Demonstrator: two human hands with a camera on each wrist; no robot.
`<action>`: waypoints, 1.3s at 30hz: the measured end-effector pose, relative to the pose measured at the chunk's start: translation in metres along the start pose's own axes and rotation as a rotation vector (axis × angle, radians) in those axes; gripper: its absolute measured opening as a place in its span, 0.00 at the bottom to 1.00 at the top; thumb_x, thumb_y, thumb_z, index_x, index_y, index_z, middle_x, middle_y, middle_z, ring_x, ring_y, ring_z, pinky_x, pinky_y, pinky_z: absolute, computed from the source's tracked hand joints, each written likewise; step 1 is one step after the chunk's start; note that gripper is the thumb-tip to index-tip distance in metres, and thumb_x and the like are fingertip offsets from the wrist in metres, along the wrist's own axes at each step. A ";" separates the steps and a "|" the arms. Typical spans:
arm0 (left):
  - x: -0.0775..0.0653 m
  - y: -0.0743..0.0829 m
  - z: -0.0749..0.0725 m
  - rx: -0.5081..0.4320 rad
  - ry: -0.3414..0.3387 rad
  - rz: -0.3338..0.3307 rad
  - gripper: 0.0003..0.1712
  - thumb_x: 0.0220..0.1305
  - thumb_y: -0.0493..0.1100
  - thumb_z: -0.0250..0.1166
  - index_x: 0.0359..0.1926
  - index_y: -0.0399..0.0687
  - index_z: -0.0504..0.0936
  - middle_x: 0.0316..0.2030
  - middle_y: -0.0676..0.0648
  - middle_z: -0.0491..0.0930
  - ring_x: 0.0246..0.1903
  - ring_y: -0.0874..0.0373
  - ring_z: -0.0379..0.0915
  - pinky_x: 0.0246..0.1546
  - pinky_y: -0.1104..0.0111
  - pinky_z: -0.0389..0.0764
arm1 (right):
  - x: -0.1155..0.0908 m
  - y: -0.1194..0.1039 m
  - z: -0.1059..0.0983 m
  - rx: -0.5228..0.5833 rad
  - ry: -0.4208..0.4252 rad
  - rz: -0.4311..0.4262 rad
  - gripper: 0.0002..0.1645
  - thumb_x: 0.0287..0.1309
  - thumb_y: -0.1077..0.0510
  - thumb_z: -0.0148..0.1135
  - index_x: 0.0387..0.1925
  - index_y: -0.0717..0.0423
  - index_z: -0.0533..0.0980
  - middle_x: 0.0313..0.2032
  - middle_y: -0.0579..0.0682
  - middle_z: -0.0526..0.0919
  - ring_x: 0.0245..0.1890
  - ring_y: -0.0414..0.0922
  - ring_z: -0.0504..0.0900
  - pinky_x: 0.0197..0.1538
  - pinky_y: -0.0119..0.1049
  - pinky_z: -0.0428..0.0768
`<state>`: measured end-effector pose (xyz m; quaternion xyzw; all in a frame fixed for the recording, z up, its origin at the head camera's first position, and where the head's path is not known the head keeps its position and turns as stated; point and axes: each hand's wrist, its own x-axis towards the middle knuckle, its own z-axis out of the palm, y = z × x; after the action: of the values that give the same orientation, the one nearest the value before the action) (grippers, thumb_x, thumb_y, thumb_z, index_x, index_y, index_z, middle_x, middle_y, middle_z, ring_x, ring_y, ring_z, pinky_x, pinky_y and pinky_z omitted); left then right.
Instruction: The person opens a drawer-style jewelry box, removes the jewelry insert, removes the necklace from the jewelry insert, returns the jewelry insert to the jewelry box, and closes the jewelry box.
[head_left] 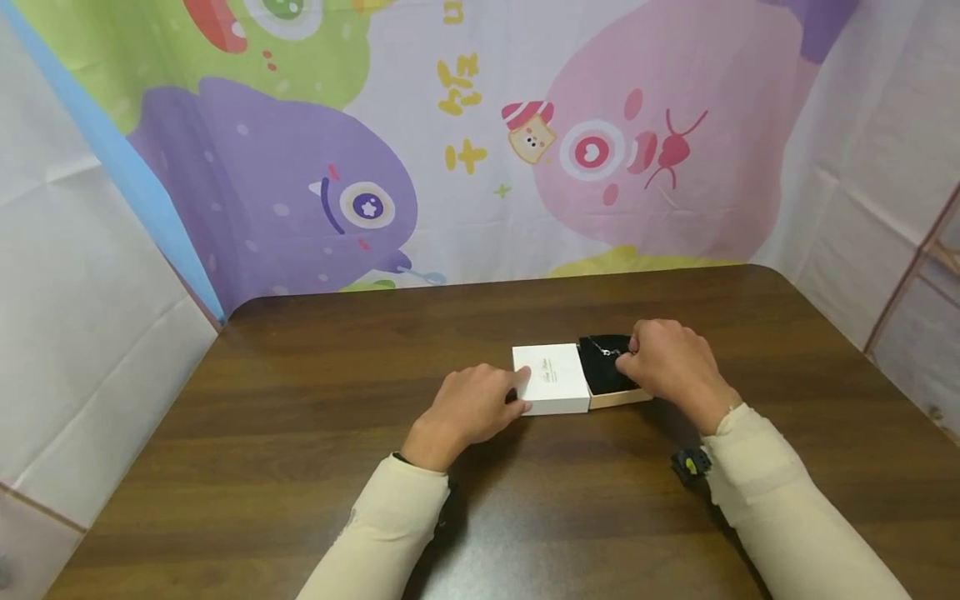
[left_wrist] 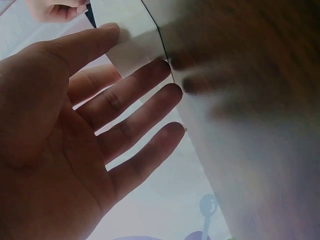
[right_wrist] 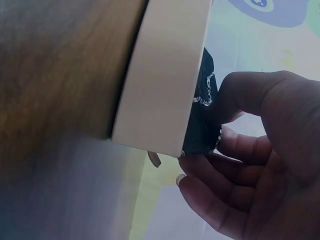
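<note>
A white box sleeve [head_left: 551, 379] with small printed lettering lies on the table, and its tray [head_left: 621, 401] sticks out to the right. Inside the tray is a black pad [head_left: 600, 371] bearing a silver chain [right_wrist: 204, 100]. My left hand [head_left: 474, 404] holds the sleeve's left end, thumb on the front side and index finger on top; the other fingers [left_wrist: 145, 132] stay spread in the left wrist view. Over the tray's right part, my right hand [head_left: 675, 367] pinches at the chain with curled thumb and index finger; the fingertips hide part of it.
The brown wooden table [head_left: 300, 467] reaches back to a cartoon-printed cloth [head_left: 480, 225]. Pale panels [head_left: 82, 317] stand on both sides. A small ribbon tab [right_wrist: 154, 159] hangs from the tray's end.
</note>
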<state>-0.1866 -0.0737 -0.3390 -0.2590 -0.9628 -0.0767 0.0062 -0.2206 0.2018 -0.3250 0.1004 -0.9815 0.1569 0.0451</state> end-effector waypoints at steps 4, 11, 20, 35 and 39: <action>0.000 0.001 0.000 0.002 -0.005 -0.001 0.29 0.69 0.56 0.65 0.68 0.57 0.76 0.44 0.49 0.86 0.38 0.55 0.80 0.34 0.56 0.79 | -0.001 0.002 -0.001 0.016 -0.002 0.010 0.14 0.54 0.56 0.61 0.17 0.52 0.69 0.16 0.46 0.67 0.17 0.44 0.67 0.21 0.40 0.62; 0.002 0.002 0.001 0.004 0.002 -0.002 0.29 0.68 0.56 0.66 0.68 0.57 0.76 0.44 0.49 0.86 0.38 0.55 0.80 0.34 0.56 0.79 | 0.000 0.006 -0.005 0.021 0.025 0.011 0.10 0.55 0.53 0.62 0.28 0.55 0.75 0.24 0.48 0.76 0.23 0.47 0.74 0.27 0.44 0.69; 0.003 0.003 0.002 0.011 -0.006 0.000 0.29 0.69 0.56 0.65 0.68 0.58 0.76 0.43 0.49 0.85 0.38 0.55 0.80 0.34 0.57 0.79 | -0.001 0.008 -0.006 0.047 0.037 0.028 0.12 0.55 0.52 0.62 0.33 0.57 0.74 0.27 0.51 0.78 0.25 0.50 0.76 0.28 0.46 0.71; 0.000 0.001 0.001 0.013 0.002 -0.001 0.29 0.68 0.56 0.66 0.68 0.57 0.76 0.42 0.49 0.86 0.36 0.55 0.79 0.33 0.57 0.78 | 0.003 0.009 0.000 0.116 0.054 -0.016 0.12 0.57 0.54 0.60 0.40 0.56 0.72 0.31 0.54 0.78 0.25 0.49 0.73 0.32 0.46 0.71; 0.000 0.002 0.001 0.010 0.002 -0.001 0.29 0.68 0.55 0.66 0.68 0.57 0.76 0.44 0.48 0.86 0.38 0.54 0.80 0.34 0.56 0.79 | 0.002 0.011 0.000 0.159 0.076 -0.033 0.12 0.58 0.56 0.61 0.39 0.57 0.72 0.29 0.54 0.76 0.23 0.48 0.71 0.31 0.45 0.69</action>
<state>-0.1862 -0.0720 -0.3396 -0.2582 -0.9634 -0.0722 0.0082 -0.2250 0.2119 -0.3285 0.1138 -0.9617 0.2375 0.0767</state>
